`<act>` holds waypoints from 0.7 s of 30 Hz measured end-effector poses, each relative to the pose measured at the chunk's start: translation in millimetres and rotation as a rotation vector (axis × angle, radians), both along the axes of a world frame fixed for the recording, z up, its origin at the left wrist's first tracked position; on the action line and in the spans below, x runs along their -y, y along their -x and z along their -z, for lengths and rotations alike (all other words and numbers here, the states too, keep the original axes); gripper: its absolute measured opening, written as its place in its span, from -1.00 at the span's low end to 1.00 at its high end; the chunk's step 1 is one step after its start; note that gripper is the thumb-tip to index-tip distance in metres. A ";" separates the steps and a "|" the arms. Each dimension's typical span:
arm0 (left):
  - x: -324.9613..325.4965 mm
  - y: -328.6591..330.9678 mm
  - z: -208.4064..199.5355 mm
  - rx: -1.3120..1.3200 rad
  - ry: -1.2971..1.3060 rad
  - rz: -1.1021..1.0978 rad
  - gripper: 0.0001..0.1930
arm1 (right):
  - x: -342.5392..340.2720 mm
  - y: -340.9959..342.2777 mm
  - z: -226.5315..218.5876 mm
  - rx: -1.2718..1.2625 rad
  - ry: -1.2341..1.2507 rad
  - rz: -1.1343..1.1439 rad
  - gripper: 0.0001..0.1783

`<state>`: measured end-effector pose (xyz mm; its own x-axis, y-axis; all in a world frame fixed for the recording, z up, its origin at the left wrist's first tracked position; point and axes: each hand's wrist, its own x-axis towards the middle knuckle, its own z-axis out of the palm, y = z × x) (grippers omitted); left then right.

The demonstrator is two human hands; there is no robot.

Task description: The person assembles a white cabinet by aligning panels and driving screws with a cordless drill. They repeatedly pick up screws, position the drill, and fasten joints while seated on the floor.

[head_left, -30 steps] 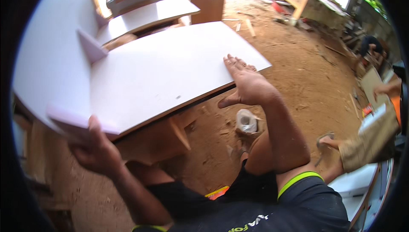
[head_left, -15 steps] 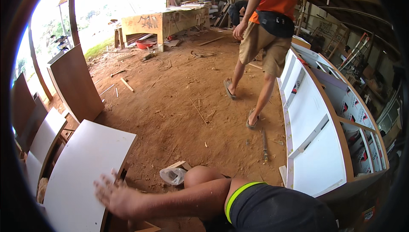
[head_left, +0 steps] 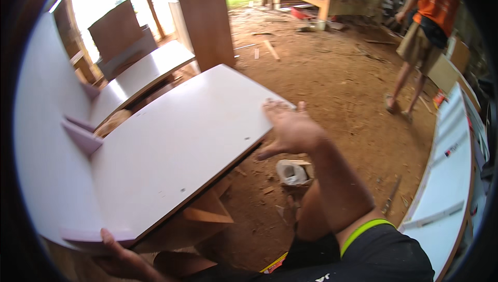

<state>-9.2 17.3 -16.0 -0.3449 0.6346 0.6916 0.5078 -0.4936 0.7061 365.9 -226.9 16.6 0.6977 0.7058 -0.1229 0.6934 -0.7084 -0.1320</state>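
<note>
A wide white panel [head_left: 171,126] with a dark edge lies in front of me. At its left it meets a tall white upright panel [head_left: 52,126] with pale purple brackets [head_left: 83,138] along the joint. At the lower left, my left hand [head_left: 124,261] grips the near corner there, thumb over a pale purple strip [head_left: 98,235]; its other fingers are mostly hidden. My right hand [head_left: 295,129] reaches across with fingers stretched out and spread, resting on the panel's right edge near the far corner.
Wooden support pieces [head_left: 207,214] stand beneath the panel. A plastic bag [head_left: 291,173] sits on the dirt floor. A brown cabinet [head_left: 205,28] stands behind, and a long white frame [head_left: 441,188] lies at right. A person in orange [head_left: 433,7] stands far right.
The view has swung left, bringing the upright panel and my left hand into sight. My right hand now rests at the panel's right edge. The person in orange is farther off.
</note>
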 end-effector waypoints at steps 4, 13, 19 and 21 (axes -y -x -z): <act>11.1 -6.1 -9.2 0.025 -0.056 0.066 -0.36 | -15.0 33.4 4.9 0.101 0.052 -0.063 0.63; 18.0 -13.8 -14.8 0.055 0.021 0.031 -0.43 | -25.2 102.2 5.4 0.115 -0.120 -0.474 0.49; 9.0 -4.7 -6.7 -0.009 -0.071 -0.012 -0.36 | -11.6 39.6 -4.7 0.056 -0.011 -0.133 0.52; 0.3 0.0 -9.0 -0.036 0.091 0.044 -0.35 | -6.7 15.2 -3.6 0.012 0.008 -0.026 0.55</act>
